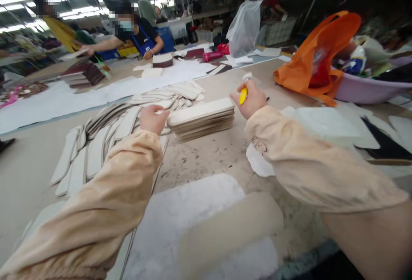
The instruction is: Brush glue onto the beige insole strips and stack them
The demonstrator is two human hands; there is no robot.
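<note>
A neat stack of long, rounded off-white strips point(202, 121) lies on the worktable in front of me. At its left end is my left hand point(153, 119), thumb and fingers apart, with the thumb by the top corner; whether it touches is hard to tell. My right hand point(252, 99), just beyond the stack's right end, is closed around a small yellow tool point(243, 95) with a pale top. A dark tip sticks out on the hand's other side; the tool's kind is unclear. Many loose strips point(99, 151) of the same shape are heaped beside and behind my left hand.
White sheets and a blurred beige strip point(231, 232) lie nearest me. To the right are an orange bag point(313, 61), a lilac basin point(363, 89) and white and black pieces. Across the table, a person point(138, 35) in a blue apron reaches left near stacked dark pieces point(83, 74).
</note>
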